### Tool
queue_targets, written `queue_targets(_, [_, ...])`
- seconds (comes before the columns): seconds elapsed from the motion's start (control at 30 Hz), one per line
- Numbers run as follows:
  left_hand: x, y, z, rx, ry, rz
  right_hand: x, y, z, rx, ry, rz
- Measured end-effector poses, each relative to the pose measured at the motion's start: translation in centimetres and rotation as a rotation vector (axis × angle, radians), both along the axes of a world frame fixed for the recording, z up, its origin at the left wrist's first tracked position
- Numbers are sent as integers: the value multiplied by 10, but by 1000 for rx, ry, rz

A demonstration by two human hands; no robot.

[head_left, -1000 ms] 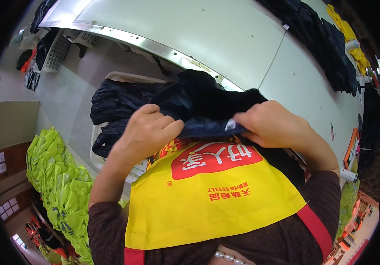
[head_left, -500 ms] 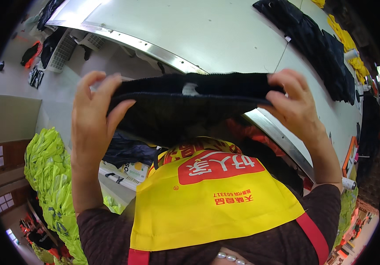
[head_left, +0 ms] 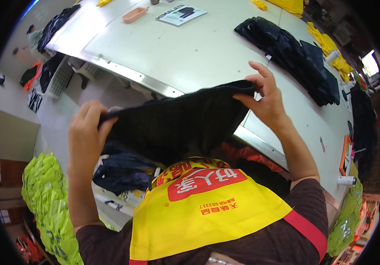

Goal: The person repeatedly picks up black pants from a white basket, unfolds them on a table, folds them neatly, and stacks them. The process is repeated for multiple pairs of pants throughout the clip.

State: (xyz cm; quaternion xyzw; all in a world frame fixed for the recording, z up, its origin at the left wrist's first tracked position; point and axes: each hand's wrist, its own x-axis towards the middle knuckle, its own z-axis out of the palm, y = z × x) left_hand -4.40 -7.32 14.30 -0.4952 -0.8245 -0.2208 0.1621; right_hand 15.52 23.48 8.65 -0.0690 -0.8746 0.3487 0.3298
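Note:
A black garment [head_left: 181, 121] hangs stretched between my raised hands, its ribbed edge on top and its lower part dropping toward my yellow apron [head_left: 216, 212]. My left hand [head_left: 87, 128] pinches the edge's left corner between thumb and fingers. Higher up, my right hand [head_left: 265, 99] grips the right corner, thumb below and some fingers lifted. The edge therefore slopes up to the right. The garment's kind cannot be told for sure, and its far face is hidden.
Beyond the garment stretches a white worktable [head_left: 141, 48] with a metal edge. On it lie a black garment pile [head_left: 291, 57], an orange tray [head_left: 135, 15], a printed sheet [head_left: 181, 15] and a thread cone [head_left: 347, 181]. Lime-yellow garments [head_left: 51, 198] are heaped at left; dark cloth [head_left: 121, 172] sits below.
Both hands have shifted left, and the left one has dropped. The garment's edge has gone from level to sloping, its opening has closed up, and the white label inside no longer shows.

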Motion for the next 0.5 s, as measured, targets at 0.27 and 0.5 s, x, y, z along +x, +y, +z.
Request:
queue_targets(0.27, [38,-19,-21,48,253,-62,24,-6,-21,99,33,-44])
queue_targets(0.5, [-5,-35,-37,63,-797,105,27,-28,-10,-626,-199,445])
